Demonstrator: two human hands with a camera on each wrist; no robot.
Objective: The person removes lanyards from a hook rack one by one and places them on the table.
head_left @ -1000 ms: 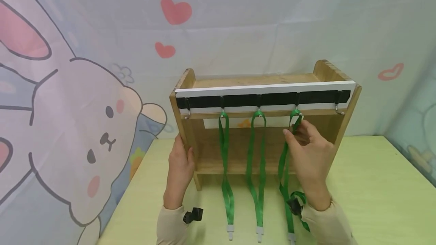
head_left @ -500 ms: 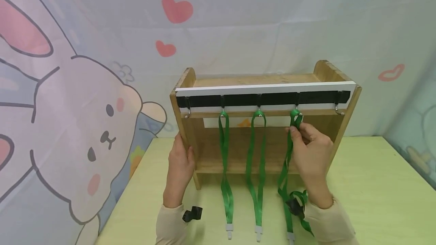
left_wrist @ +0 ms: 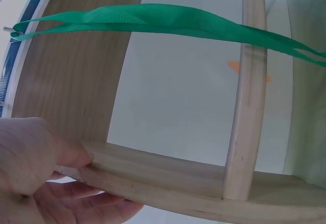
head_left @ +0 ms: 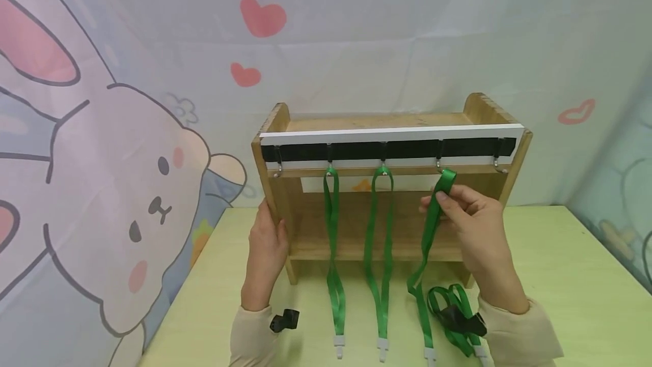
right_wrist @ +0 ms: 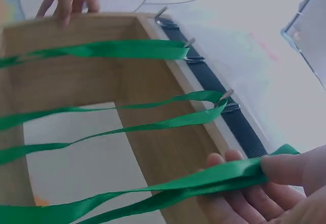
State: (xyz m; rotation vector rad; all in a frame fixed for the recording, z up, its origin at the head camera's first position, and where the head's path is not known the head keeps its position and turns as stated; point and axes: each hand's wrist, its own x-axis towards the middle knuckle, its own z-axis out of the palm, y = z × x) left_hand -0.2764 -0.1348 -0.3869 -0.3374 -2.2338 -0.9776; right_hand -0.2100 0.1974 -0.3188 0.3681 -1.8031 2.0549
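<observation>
My left hand [head_left: 266, 248] grips the left side panel of the wooden rack [head_left: 272, 186], thumb inside and fingers outside in the left wrist view [left_wrist: 66, 178]. My right hand [head_left: 481, 237] pinches the upper end of a green lanyard [head_left: 430, 225] between thumb and fingers. That lanyard's top loop stands just below and right of the fourth hook [head_left: 438, 164], apart from it; its white clip hangs low. Two other green lanyards [head_left: 332, 214] [head_left: 383, 293] hang from the second and third hooks. The right wrist view shows the pinched band [right_wrist: 224, 178] flattened under the thumb.
A fourth green lanyard [head_left: 450, 327] lies bunched on the yellow-green table [head_left: 570, 276], partly behind the right wrist's black camera. The leftmost hook [head_left: 278, 170] and rightmost hook [head_left: 499, 166] hold nothing. A cartoon-printed cloth [head_left: 356, 61] stands behind the rack.
My right hand has taken the third lanyard's loop off the fourth hook and moved it slightly right. The left hand keeps its grip on the rack's side.
</observation>
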